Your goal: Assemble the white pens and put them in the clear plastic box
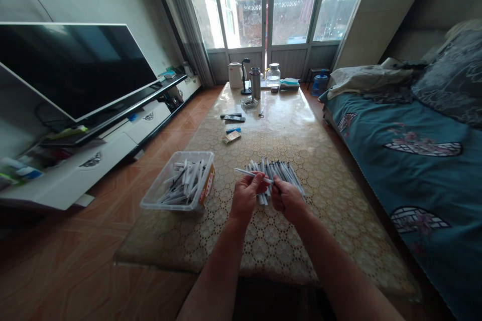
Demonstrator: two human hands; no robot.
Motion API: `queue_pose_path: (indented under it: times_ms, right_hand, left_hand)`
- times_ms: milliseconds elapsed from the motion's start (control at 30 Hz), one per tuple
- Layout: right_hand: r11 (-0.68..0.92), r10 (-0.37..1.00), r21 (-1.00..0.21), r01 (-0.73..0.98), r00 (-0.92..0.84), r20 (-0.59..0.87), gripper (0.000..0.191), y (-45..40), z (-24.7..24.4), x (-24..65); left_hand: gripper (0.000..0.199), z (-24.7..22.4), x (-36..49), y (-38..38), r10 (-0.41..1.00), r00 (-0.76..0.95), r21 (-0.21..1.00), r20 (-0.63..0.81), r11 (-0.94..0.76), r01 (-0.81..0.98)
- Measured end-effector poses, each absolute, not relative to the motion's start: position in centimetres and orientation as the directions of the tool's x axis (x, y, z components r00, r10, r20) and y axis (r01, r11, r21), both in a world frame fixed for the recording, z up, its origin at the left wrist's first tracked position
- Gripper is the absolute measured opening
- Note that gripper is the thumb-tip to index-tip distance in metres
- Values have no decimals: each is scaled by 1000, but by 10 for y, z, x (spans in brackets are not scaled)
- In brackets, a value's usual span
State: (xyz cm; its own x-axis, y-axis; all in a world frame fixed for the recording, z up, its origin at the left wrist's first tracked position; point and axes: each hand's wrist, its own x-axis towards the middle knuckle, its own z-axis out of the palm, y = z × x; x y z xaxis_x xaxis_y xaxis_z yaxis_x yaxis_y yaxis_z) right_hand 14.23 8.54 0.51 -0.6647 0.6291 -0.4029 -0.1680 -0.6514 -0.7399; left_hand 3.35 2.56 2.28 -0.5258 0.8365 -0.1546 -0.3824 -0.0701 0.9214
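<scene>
A slim white pen (246, 173) slants between my two hands above the table. Its left end sticks out past my left hand (245, 196), whose fingers are closed round the barrel. At the pen's right end, my right hand (289, 200) is closed with the fingertips pinched on it. Just behind and beneath my hands, many similar white pens with dark tips (288, 173) lie side by side on the patterned tablecloth. To the left stands a clear plastic box (152, 191) with white pens and dark thin pieces (188, 180) heaped inside.
Beyond the pens lie a small card box (231, 137), a blue object (233, 130) and a remote (234, 118). Farther back on the table (286, 241) stand a steel flask (255, 83), a kettle (235, 75) and a glass jug (273, 76). A bed (399, 170) flanks the right side.
</scene>
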Motion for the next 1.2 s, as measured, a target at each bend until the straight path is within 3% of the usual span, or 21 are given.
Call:
queue_pose_path:
  times_ms: [300, 500, 633, 767, 867, 1067, 1200]
  right_hand:
    - [-568, 705, -785, -246, -637, -311, 32, 77, 11, 138]
    - [-586, 686, -801, -125, -604, -407, 35, 80, 11, 138]
    - [-519, 685, -851, -75, -632, -362, 40, 79, 8, 140]
    - [-513, 704, -852, -110, -622, -343, 29, 79, 7, 139]
    - [-543, 710, -828, -138, -602, -365, 31, 80, 6, 138]
    - [-498, 700, -867, -26, -603, -383, 39, 79, 6, 139]
    - [-504, 688, -860, -76, -637, -347, 30, 78, 7, 139]
  left_hand:
    - [41, 18, 33, 29, 763, -582, 859, -281, -70, -506]
    - [40, 16, 31, 28, 757, -560, 836, -338, -33, -548]
    - [38, 15, 31, 28, 745, -558, 827, -366, -14, -562]
    - [38, 16, 28, 28, 743, -559, 825, -369, -15, -565]
    - [39, 16, 28, 28, 747, -557, 829, -363, -14, -559]
    - [39, 14, 29, 27, 749, -561, 839, -352, -14, -545]
    - [38, 15, 27, 25, 744, -564, 834, -357, -18, -552]
